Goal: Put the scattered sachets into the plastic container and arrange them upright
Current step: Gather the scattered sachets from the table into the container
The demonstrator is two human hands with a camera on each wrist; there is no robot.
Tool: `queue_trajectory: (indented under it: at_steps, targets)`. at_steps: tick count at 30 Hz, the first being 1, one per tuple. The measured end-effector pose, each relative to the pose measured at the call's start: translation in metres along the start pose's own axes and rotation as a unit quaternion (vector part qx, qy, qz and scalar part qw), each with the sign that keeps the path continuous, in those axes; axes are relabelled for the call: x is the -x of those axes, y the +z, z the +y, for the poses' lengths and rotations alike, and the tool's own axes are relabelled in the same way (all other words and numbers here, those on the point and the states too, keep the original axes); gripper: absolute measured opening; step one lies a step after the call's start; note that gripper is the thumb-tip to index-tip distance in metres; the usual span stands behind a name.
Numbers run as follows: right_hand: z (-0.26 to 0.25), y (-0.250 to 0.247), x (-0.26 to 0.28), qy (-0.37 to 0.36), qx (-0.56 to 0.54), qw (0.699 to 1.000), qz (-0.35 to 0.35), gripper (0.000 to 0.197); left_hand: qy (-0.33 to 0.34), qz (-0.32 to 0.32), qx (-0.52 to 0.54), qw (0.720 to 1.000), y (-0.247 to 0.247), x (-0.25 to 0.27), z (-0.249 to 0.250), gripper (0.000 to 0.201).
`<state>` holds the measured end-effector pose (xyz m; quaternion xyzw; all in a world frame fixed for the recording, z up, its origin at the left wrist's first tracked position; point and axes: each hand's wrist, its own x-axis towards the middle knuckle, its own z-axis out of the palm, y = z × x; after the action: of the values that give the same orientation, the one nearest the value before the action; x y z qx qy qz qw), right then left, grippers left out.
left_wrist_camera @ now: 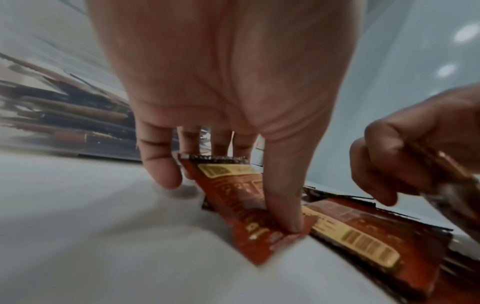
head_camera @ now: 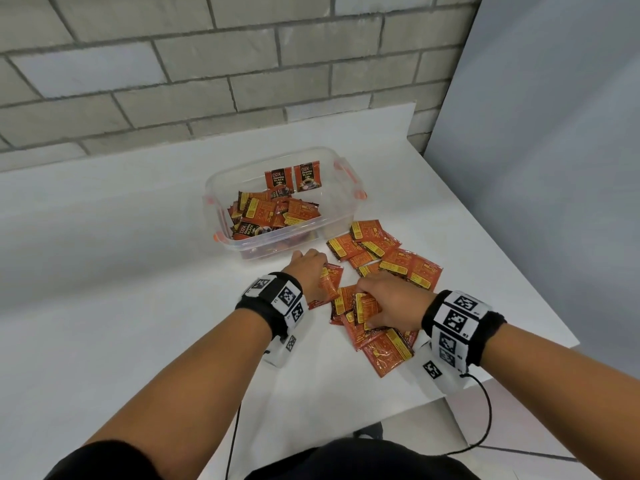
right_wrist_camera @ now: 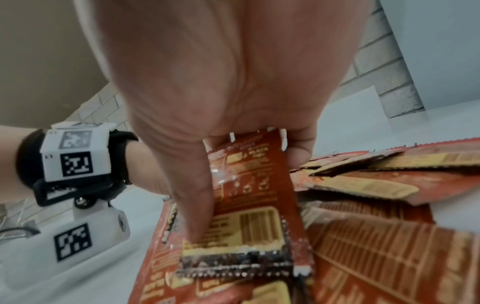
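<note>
Several orange-red sachets (head_camera: pixel 388 251) lie scattered on the white table, right of and in front of a clear plastic container (head_camera: pixel 221 188) that holds a loose heap plus two sachets (head_camera: pixel 292 176) standing against its far wall. My left hand (head_camera: pixel 308 268) pinches one sachet (left_wrist_camera: pixel 241 201) between thumb and fingers, its lower corner touching the table. My right hand (head_camera: pixel 384 303) grips a small stack of sachets (right_wrist_camera: pixel 254 205), thumb on top, just above the near pile (head_camera: pixel 384 348).
The table's right edge (head_camera: pixel 540 289) and front right corner run close beside the sachets. A grey brick wall (head_camera: pixel 173 81) stands behind the container. Orange clips (head_camera: pixel 356 192) sit on the container's sides. Bare white tabletop (head_camera: pixel 104 254) lies to the left.
</note>
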<state>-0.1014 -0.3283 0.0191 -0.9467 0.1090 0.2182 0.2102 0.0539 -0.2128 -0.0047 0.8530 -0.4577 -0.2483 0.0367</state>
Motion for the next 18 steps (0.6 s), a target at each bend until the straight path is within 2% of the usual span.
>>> queue_trajectory:
  at_steps: [4,7,10,13,15,18]
  targets:
    - [0.002,-0.006,0.006,0.017,-0.075,0.997,0.001,0.045,-0.015,-0.01,-0.007,1.0,-0.003,0.002,0.002,0.077]
    - [0.012,-0.015,0.011,0.036,-0.145,0.989,0.024,0.048,-0.043,-0.013,-0.017,0.999,-0.004,0.007,-0.003,0.062]
    - [0.03,-0.02,0.018,0.045,-0.193,0.979,0.041,0.053,-0.057,-0.033,0.032,0.997,-0.007,0.012,-0.018,0.051]
    - [0.043,-0.022,0.031,0.044,-0.244,0.968,0.045,0.053,-0.022,-0.04,0.164,0.985,-0.01,0.019,-0.02,0.042]
    - [0.048,-0.022,0.036,0.052,-0.26,0.963,0.041,0.053,0.017,-0.058,0.211,0.976,-0.007,0.022,-0.004,0.047]
    - [0.055,-0.014,0.037,0.074,-0.225,0.971,0.034,0.056,0.046,-0.083,0.126,0.987,0.005,0.018,0.026,0.064]
